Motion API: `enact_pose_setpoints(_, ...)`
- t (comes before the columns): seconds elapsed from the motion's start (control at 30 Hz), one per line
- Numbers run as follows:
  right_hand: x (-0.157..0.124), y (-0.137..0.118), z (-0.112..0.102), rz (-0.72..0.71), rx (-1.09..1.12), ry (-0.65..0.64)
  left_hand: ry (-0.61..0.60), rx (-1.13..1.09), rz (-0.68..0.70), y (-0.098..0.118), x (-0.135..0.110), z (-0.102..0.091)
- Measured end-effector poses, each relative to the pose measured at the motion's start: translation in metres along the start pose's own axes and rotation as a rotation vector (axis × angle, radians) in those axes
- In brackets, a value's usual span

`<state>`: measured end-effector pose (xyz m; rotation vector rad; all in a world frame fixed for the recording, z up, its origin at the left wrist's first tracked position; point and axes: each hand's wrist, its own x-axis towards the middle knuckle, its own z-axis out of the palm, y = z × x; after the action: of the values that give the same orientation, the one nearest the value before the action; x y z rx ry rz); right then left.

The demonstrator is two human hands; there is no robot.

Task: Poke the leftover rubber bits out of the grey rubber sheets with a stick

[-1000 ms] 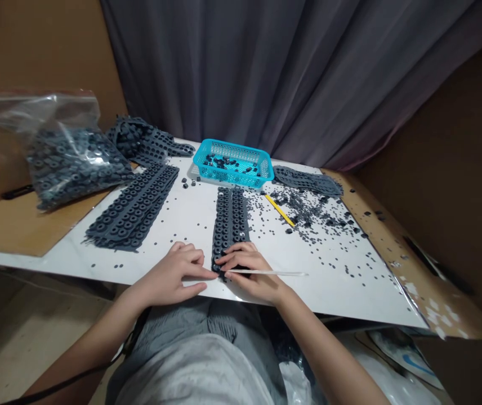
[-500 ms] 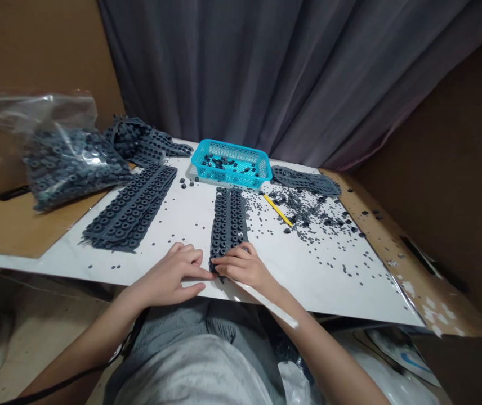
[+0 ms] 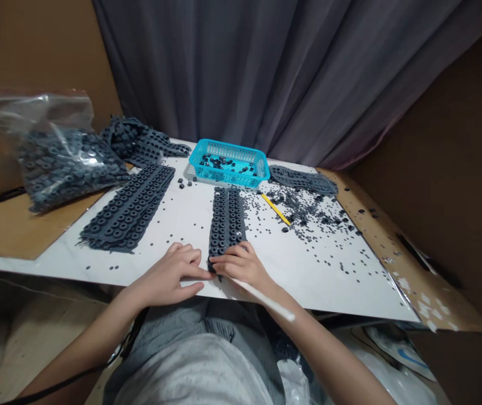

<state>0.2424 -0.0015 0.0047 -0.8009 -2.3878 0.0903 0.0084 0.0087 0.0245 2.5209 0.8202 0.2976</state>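
Left hand: (image 3: 167, 275) partly open, fingers lightly curled, fingertips against the near end of the strip; no firm grip can be made out.
Right hand: (image 3: 243, 265) fingers curved over the same end of the strip, with a thin white stick (image 3: 264, 300) held beneath them and running back past the wrist.
Work in hand: both hands meet at the strip's near end; whether a single piece is being pinched there cannot be told.
Strip: a dark grey moulded rubber strip of ring-shaped pieces (image 3: 227, 219) lies flat on the table (image 3: 283, 270), centred near its front edge.
Nearby: a second rubber strip (image 3: 126, 208) lies to the left; loose dark pieces (image 3: 304, 216) are scattered right, around a yellow pencil (image 3: 275, 209).
Rear: a turquoise plastic basket (image 3: 228, 178) holds more pieces; a clear plastic bag of grey rings (image 3: 70, 163) sits rear left.
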Motion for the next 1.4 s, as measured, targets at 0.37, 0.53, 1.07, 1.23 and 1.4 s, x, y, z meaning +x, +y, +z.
enact_pose_setpoints(0.37, -0.001, 0.001, -0.015, 0.191, 0.418, -0.067, 0.041, -0.007, -0.005, -0.002, -0.001, 0.001)
enact_pose_setpoints(0.53, -0.001, 0.001, -0.013, 0.157, 0.32, -0.093, 0.039, -0.003, -0.013, -0.001, 0.0, 0.0)
enact_pose_setpoints(1.07, 0.003, 0.007, 0.002, -0.092, -0.116, -0.04, 0.01, -0.004, -0.026, 0.0, 0.0, 0.0)
enact_pose_setpoints(1.23, 0.005, 0.006, 0.004, -0.117, -0.161, -0.012, 0.012, 0.005, -0.016, 0.0, 0.0, 0.0)
enact_pose_setpoints(1.4, 0.007, 0.012, 0.006, 0.007, -0.159, 0.045, 0.011, -0.007, -0.017, -0.002, 0.0, 0.001)
